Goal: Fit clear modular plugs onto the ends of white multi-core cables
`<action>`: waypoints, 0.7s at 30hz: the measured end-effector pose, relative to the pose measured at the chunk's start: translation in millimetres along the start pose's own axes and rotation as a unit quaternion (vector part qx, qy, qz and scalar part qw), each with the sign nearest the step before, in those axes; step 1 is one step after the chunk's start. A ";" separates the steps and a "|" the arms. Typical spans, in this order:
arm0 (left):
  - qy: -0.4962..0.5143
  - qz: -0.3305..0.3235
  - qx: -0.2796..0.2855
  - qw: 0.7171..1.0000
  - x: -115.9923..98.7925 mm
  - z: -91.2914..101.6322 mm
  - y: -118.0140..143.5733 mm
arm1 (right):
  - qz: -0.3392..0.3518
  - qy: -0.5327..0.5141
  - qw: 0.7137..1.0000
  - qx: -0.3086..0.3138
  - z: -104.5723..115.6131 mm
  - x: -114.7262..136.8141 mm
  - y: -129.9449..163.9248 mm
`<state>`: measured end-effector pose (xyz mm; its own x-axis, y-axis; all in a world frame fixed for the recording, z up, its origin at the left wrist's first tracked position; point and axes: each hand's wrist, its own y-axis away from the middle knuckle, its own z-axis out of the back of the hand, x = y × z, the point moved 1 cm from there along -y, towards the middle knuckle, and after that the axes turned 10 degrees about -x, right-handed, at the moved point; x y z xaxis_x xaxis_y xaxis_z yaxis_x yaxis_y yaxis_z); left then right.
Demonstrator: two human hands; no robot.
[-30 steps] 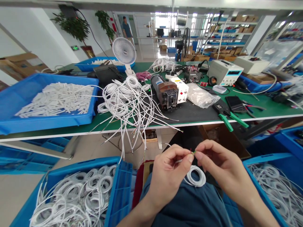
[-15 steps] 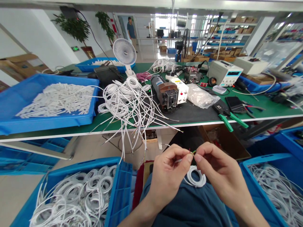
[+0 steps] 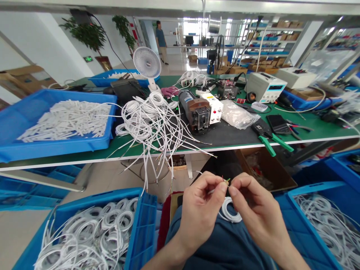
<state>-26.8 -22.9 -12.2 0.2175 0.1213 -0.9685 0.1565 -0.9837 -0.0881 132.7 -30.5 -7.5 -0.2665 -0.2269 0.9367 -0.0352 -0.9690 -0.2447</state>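
Note:
My left hand (image 3: pixel 201 208) pinches the end of a white cable (image 3: pixel 230 212) whose coil lies on my lap. Thin coloured wires (image 3: pixel 225 180), red and green, stick out of that end. The fingertips of my right hand (image 3: pixel 254 210) meet the left ones at those wires and pinch them. Both hands are low in the view, in front of the green bench (image 3: pixel 225 140).
Blue crates of coiled white cables stand at my left (image 3: pixel 92 234) and right (image 3: pixel 327 221). On the bench lie a pile of white cables (image 3: pixel 149 120), a blue tray of white strips (image 3: pixel 60 120), a small machine (image 3: pixel 197 110), green-handled pliers (image 3: pixel 270 140), a fan (image 3: pixel 146 63). A person stands far back.
My right hand has shifted slightly left and down while both hands keep pinching the wire ends. The person at the back has walked to the right.

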 end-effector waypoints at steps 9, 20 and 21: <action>-0.054 0.009 0.024 0.998 -3.2 1.1 -1.5 | -0.024 -0.020 0.999 -0.014 -0.1 0.6 -1.2; -0.108 -0.041 0.049 0.992 -4.9 4.2 0.3 | 0.074 0.062 0.995 0.007 22.0 17.1 -21.3; -0.114 -0.047 0.053 0.991 -5.1 4.3 0.6 | 0.082 0.073 0.994 0.025 23.7 20.8 -25.1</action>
<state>-32.0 -24.7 -8.4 -0.0176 0.1912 -0.9814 0.0610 -0.9795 -0.1919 150.8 -13.3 24.0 -0.4025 -0.3690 0.8378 0.0681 -0.9247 -0.3745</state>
